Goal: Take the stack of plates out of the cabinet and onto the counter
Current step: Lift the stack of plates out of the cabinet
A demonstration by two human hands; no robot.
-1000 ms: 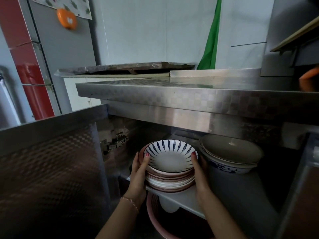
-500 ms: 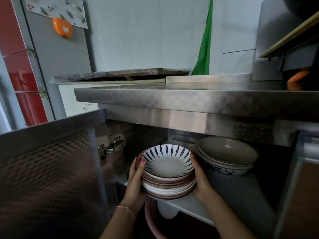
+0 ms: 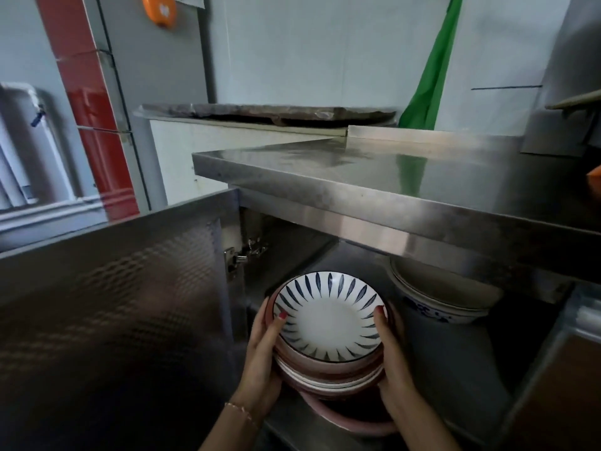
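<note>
The stack of plates point(image 3: 328, 323) has a white plate with dark blue radial strokes on top and several pink-rimmed plates beneath. It hangs just outside the open cabinet point(image 3: 292, 255), below the steel counter point(image 3: 406, 170). My left hand point(image 3: 263, 356) grips the stack's left side, thumb on the top rim. My right hand point(image 3: 392, 359) clasps the right side the same way. The stack's underside is hidden.
The open steel cabinet door point(image 3: 113, 304) stands close on the left. Blue-patterned white bowls point(image 3: 439, 301) sit on the shelf to the right. A pink basin point(image 3: 351, 421) lies below the stack. A green cloth point(image 3: 429, 73) hangs behind the counter.
Both hands have drawn the stack off the shelf, toward me and slightly up. The view has shifted so the counter top shows more from above.
</note>
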